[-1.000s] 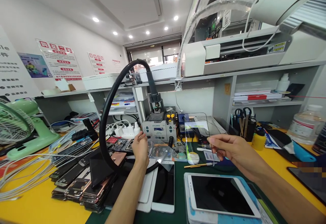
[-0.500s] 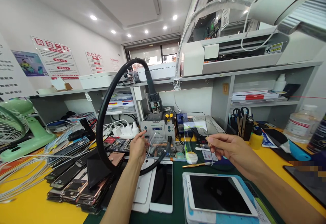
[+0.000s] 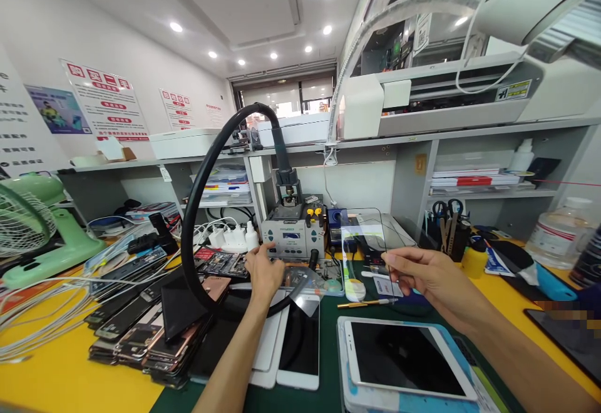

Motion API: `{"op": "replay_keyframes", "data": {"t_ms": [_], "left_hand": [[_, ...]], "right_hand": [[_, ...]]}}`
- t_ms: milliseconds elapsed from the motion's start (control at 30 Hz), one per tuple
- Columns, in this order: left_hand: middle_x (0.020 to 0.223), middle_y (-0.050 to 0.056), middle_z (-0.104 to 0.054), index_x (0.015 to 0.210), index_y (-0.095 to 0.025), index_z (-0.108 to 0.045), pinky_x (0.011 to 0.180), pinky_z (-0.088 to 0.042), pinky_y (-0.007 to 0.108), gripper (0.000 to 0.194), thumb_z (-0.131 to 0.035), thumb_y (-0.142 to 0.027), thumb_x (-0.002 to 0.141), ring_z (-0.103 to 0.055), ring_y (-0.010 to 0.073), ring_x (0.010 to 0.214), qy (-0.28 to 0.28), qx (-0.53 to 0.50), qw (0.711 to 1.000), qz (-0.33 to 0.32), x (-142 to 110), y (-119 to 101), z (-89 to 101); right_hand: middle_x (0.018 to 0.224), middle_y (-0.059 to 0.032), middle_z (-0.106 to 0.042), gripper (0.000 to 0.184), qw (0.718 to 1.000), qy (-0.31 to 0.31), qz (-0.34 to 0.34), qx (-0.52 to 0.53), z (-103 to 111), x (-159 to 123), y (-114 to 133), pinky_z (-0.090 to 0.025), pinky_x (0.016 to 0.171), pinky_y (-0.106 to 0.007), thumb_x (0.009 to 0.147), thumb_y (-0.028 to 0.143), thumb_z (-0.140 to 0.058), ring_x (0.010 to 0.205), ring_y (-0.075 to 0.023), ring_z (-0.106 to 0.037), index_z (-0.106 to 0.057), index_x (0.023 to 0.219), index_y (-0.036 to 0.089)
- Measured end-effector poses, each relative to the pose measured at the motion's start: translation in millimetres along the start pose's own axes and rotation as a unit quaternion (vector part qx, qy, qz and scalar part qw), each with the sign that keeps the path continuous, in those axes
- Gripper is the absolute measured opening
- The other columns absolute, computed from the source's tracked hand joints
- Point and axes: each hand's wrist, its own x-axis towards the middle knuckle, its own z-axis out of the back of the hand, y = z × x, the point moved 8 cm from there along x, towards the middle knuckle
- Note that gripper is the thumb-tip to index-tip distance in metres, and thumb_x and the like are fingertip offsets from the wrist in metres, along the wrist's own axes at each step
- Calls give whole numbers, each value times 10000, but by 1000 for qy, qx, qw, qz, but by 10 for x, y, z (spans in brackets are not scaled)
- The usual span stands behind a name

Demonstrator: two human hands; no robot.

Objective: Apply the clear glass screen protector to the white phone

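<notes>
Between the thumb and fingers of my right hand (image 3: pixel 413 272) is the edge of a clear screen protector (image 3: pixel 381 231) with a thin black border, held upright. My left hand (image 3: pixel 265 275) reaches in front of the grey hot air station (image 3: pixel 291 236), fingers apart and index finger stretched toward its lower left; contact cannot be made out. A crumpled clear film (image 3: pixel 307 303) shows just right of that hand, over the white phone (image 3: pixel 298 344). Below my right hand, a white tablet (image 3: pixel 406 353) lies on a pale blue box. A gold-handled tool (image 3: pixel 364 304) lies behind it.
A thick black hose (image 3: pixel 190 213) loops over my left forearm. Stacked phone parts (image 3: pixel 154 344) and white cables (image 3: pixel 42 319) fill the left side, with a green fan (image 3: pixel 51 231) beyond. On the right stand a yellow bottle (image 3: pixel 474 260), a scissors holder (image 3: pixel 448 231) and a large clear bottle (image 3: pixel 554 231).
My left hand has moved slightly right and let go of the clear film, which has dropped from beside its fingers toward the white phone. My right hand stays nearly still with the protector.
</notes>
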Motion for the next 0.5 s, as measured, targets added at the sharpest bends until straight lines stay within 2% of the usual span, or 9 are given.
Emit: {"op": "replay_keyframes", "data": {"t_ms": [133, 233, 367, 433, 500], "left_hand": [[1417, 105, -578, 1271, -202, -630, 1032, -508, 527, 335, -660, -332, 963, -591, 283, 1241, -14, 82, 994, -75, -64, -202, -1], [1381, 98, -604, 1216, -199, -655, 1031, -508, 513, 280, -653, -328, 967, -602, 269, 1220, 19, 82, 991, -107, -93, -296, -68], [1144, 69, -705, 1126, -160, -675, 951, -547, 471, 255, -674, -348, 953, -676, 232, 1059, 140, 6, 985, -102, -220, -380, -255], [1020, 51, -734, 1107, -160, -688, 930, -550, 439, 281, -708, -368, 920, -692, 225, 1004, 221, -40, 971, -83, -352, -427, -366], [984, 55, -754, 1096, -178, -714, 920, -546, 386, 293, -732, -383, 888, -694, 223, 975, 299, -78, 949, -65, -508, -483, -461]], "right_hand": [[680, -27, -641, 412, 1000, 23, -7, -9, -19, -13, -1, -432, 537, -272, 716, 513, -891, 642, -147, -515, -813, 885, 145], [647, -10, -624, 356, 998, 58, -20, -23, -50, -31, 1, -408, 515, -251, 764, 490, -863, 593, -119, -490, -793, 810, 143], [636, 0, -616, 333, 992, 114, -38, -31, -105, -54, -7, -380, 474, -224, 755, 455, -870, 560, -104, -488, -759, 764, 141], [630, 10, -602, 337, 988, 146, -49, -27, -140, -62, -30, -381, 455, -215, 731, 444, -882, 539, -97, -481, -732, 737, 142], [614, 22, -583, 333, 983, 172, -57, -21, -167, -62, -62, -376, 435, -206, 725, 427, -879, 509, -86, -464, -706, 718, 143]]}}
